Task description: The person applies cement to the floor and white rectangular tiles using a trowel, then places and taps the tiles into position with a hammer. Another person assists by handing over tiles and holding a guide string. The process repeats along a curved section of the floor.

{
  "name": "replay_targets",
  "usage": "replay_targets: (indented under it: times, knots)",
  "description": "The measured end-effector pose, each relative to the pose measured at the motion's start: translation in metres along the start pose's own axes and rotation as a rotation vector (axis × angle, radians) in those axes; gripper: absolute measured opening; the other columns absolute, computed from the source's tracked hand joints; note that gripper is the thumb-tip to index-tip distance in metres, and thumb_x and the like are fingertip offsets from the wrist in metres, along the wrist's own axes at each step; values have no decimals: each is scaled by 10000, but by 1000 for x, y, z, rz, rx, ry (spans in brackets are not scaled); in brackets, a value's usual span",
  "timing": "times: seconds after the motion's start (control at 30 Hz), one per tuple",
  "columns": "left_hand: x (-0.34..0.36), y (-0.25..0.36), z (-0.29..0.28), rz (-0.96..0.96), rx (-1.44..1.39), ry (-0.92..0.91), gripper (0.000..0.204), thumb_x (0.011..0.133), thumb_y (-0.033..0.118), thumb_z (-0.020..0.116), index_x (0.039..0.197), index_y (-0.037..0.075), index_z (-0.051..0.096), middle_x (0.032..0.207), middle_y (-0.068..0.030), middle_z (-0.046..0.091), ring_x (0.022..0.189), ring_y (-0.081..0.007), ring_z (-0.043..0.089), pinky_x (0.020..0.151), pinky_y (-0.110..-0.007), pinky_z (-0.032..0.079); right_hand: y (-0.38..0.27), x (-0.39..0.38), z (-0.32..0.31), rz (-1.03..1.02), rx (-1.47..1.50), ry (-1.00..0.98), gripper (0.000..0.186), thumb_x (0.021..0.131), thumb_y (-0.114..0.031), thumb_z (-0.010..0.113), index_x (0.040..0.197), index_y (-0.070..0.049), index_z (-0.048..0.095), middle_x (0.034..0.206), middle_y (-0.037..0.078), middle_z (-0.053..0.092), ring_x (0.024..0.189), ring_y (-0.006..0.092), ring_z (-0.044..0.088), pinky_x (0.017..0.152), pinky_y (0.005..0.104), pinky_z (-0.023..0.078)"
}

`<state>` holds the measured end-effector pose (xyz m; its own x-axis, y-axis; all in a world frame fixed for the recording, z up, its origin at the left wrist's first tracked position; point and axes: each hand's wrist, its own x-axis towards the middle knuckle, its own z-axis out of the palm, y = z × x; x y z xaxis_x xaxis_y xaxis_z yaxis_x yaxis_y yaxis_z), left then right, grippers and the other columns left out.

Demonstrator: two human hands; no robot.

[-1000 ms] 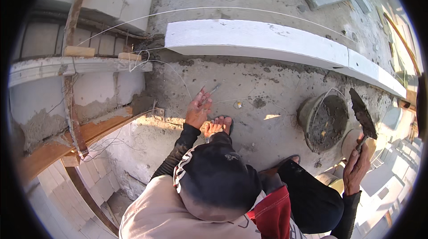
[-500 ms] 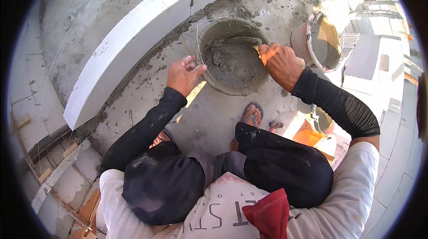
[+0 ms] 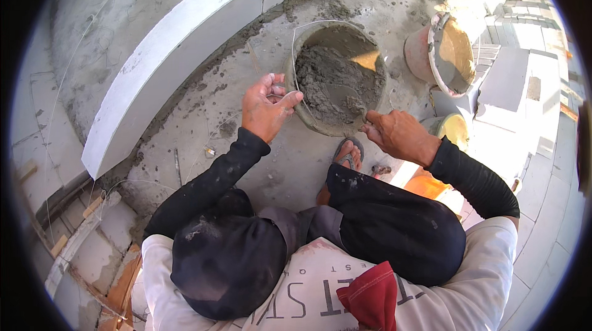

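Observation:
A grey bucket (image 3: 295,64) with a thin wire handle stands before me, holding wet grey mortar (image 3: 324,78). My left hand (image 3: 268,104) is at its left side, thumb and fingers about the rim. In my right hand (image 3: 402,135) is the handle of a trowel (image 3: 346,98), closed in the fingers at the near right of the rim. The trowel's blade lies in the mortar and is partly covered by it.
A curving row of white blocks (image 3: 176,59) runs along the left and far side. To the right stand a second bucket (image 3: 425,53) with grey contents, a smaller container (image 3: 455,128) and stacked pale blocks (image 3: 505,78). My sandalled foot (image 3: 349,153) is just below the mortar bucket.
My right hand has swung nearer to me, bringing the trowel from the bucket's far right to its near right. The bucket and my left hand have shifted slightly right.

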<state>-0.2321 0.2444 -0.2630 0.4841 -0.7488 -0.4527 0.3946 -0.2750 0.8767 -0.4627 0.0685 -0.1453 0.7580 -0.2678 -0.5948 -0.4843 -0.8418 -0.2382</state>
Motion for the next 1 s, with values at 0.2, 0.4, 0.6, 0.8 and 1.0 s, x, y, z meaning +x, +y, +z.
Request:
replay_targets:
  times: [0.2, 0.4, 0.6, 0.8, 1.0]
  knots:
    - [3, -9, -9, -44, -85, -26, 638, 904, 179, 871, 1390, -73, 545, 1042, -87, 654, 902, -141, 693, 755, -291, 628, 7, -6, 9, -10, 508, -6, 329, 1104, -337, 550, 1073, -20, 632, 697, 172, 635, 574, 306, 637, 588, 435, 500]
    - [-28, -50, -108, -257, 23, -134, 793, 1010, 367, 748, 1617, 10, 384, 1391, -192, 639, 1086, -239, 740, 883, -337, 653, -43, -29, -60, 215, 877, -140, 339, 1130, -348, 506, 1064, -41, 633, 633, -27, 512, 513, 58, 487, 498, 246, 385]
    - [-91, -132, -209, 55, 618, 762, 473, 955, 487, 747, 972, 14, 756, 733, -128, 687, 674, -265, 674, 642, -426, 528, -113, -15, -140, 52, 877, 29, 506, 1063, -495, 465, 1149, -16, 601, 657, 52, 542, 495, 129, 521, 497, 248, 421]
    - [-96, -176, -275, 131, 649, 1229, 451, 914, 454, 763, 697, 71, 661, 699, -107, 675, 648, -332, 676, 609, -465, 518, -282, 83, -254, -244, 487, 103, 564, 1065, -541, 403, 1203, -36, 612, 681, 14, 516, 514, 92, 486, 492, 241, 392]
    - [-112, -190, -276, 156, 730, 1215, 415, 877, 430, 797, 675, 97, 653, 690, -84, 656, 656, -304, 675, 582, -447, 532, -455, 211, -252, -530, 51, 111, 360, 1094, -358, 510, 1210, -45, 643, 705, 15, 513, 571, 77, 506, 541, 264, 429]
